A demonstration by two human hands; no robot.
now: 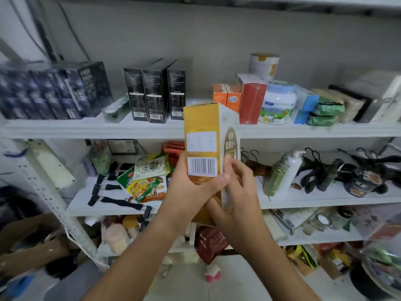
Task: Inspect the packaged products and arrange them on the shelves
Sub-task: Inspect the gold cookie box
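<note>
Head cam: gold box [204, 135] is held upright in mid-air, in front of the shelves and not yet on any of them. Its top flap edge sits about level w/ the top shelf [86, 129]. The narrow side w/ barcode [202, 167] faces the camera, so this looks like the inspect step.

Left hand [186, 192] grasps the lower part of the box, thumb laid across just under the barcode. Right hand [238, 192] has bent fingers against the printed front face and seems to cup the bottom corner. Both hands are on the box, neither is free.

Likely slot is the gap btwn the black boxes [152, 98] and the orange boxes [226, 96], though the box itself hides most of it.

Risks:
- Both grips are low on a tall carton – it could tip fwd on the lift.
- If the gap is tight, pushing in could knock the orange boxes or the red box [252, 98] beside them, or topple a black box.
- The top flap looks slightly raised; it could snag or pop open.
- A drop would land on the loose sachets [145, 181] on the middle shelf.
</note>
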